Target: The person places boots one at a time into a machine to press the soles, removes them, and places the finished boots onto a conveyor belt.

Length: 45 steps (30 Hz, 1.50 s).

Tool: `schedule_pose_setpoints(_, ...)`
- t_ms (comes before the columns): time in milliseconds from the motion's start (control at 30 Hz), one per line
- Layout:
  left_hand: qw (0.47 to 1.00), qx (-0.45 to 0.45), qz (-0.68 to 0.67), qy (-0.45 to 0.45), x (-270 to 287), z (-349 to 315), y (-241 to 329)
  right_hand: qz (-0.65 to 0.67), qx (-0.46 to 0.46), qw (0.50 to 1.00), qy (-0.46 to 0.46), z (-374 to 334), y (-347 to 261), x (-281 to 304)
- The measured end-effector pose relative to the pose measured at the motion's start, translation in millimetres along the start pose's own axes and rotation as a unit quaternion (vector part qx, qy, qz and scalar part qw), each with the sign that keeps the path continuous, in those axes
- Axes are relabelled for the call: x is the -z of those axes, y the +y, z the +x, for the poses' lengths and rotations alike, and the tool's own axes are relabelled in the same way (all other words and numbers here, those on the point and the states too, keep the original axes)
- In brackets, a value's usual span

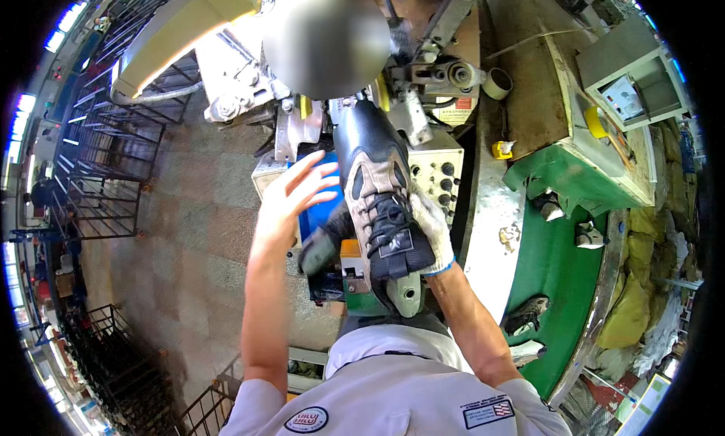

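A black and brown lace-up shoe upper (pixel 377 179) sits on a green shoe last (pixel 408 294), its toe pointing away from me into the machine (pixel 310 130). My right hand (pixel 432 228), in a white knit glove with a blue cuff, grips the shoe's right side near the ankle; its fingertips are hidden behind the shoe. Just left of the shoe, my bare left hand (pixel 302 188) is raised with its fingers spread and holds nothing. Below it is another dark shoe (pixel 328 239), partly hidden behind the shoe I hold.
A panel with black knobs (pixel 438 175) stands right of the shoe. Along my right runs a green conveyor belt (pixel 559 273) carrying several shoes. A yellow tape measure (pixel 502 149) lies on the ledge before a worn wooden bench (pixel 532 96). Metal racks (pixel 113 156) stand at the left.
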State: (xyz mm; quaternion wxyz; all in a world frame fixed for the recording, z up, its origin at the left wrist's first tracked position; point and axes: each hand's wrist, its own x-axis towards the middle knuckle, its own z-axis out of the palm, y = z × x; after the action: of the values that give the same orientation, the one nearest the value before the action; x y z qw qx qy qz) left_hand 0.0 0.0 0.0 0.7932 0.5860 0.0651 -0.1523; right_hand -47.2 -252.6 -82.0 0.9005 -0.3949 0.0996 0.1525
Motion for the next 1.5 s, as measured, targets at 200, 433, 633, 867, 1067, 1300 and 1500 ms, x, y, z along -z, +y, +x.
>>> schedule_pose_setpoints(200,0.995,0.003,0.010,0.101,2.1,58.9,-19.2,-0.089,0.011,0.993,0.072,23.7,-31.9,-52.0)
schedule_pose_setpoints(433,0.983,-0.071,-0.029,0.164,7.3,89.0,-22.1,0.022,0.036,0.997,0.072,64.6,-19.1,-62.5)
schedule_pose_setpoints(633,0.970,-0.058,-0.021,0.236,-4.4,69.0,-32.4,-0.012,0.076,0.993,0.094,95.5,25.5,-59.6)
schedule_pose_setpoints(867,0.958,0.107,-0.224,0.146,-18.4,61.0,-87.1,-0.068,0.072,0.990,0.104,96.6,6.6,-56.1)
schedule_pose_setpoints(1067,0.973,0.098,-0.175,0.117,3.1,76.1,-113.4,-0.071,0.086,0.983,0.142,107.1,22.7,-51.5)
schedule_pose_setpoints(1300,0.980,0.031,-0.186,0.066,6.8,84.2,-116.6,-0.083,0.079,0.982,0.148,115.1,27.7,-44.2)
schedule_pose_setpoints(1500,0.991,-0.065,-0.115,0.035,9.4,85.5,-118.2,-0.114,0.138,0.971,0.159,119.1,27.1,-50.3)
